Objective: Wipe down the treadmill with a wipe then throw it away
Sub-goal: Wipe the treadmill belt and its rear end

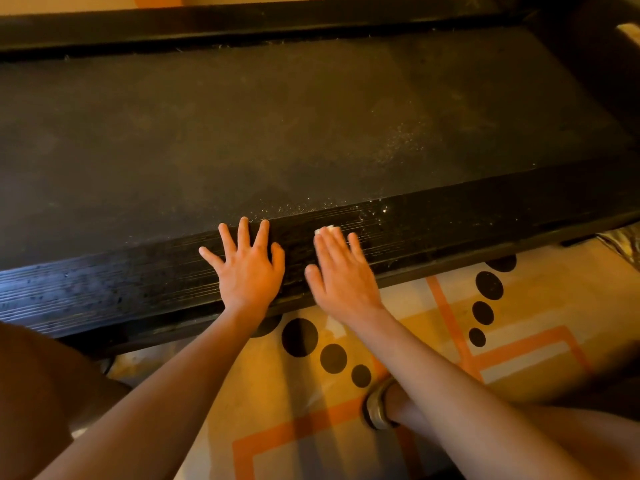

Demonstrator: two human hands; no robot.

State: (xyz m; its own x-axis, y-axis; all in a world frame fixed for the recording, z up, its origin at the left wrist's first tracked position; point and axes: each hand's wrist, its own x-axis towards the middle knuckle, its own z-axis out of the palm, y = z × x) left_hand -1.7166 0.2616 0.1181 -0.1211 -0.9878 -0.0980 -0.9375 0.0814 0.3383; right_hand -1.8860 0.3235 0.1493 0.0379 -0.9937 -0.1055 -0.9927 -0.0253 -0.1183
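While I watched through the head view, both grips lay flat on the near side rail (104, 292) of the treadmill (311, 116). The left grip (247, 268) was open, fingers spread and straight, holding nothing and only resting on the ribbed rail. The right grip (341, 271) was open too, its straight fingers pressing the wipe (328, 229) down onto the rail. Only a small white edge of the wipe showed, just past the fingertips on the belt side, so I could not tell how it was folded. The rail's long axis ran from left to right across my view, rising a little toward the right. A scatter of pale specks (375, 211) sat on it just to the right of the right grip and spread onto the belt beyond. I judged the next stroke would have to run rightward along that axis, and the right grip, already on the wipe, was the nearer of the two. I counted one wipe, one treadmill, two grips, two side rails, the far one (242, 26) well apart, and one sandalled foot (377, 403) on the patterned floor mat (519, 341).
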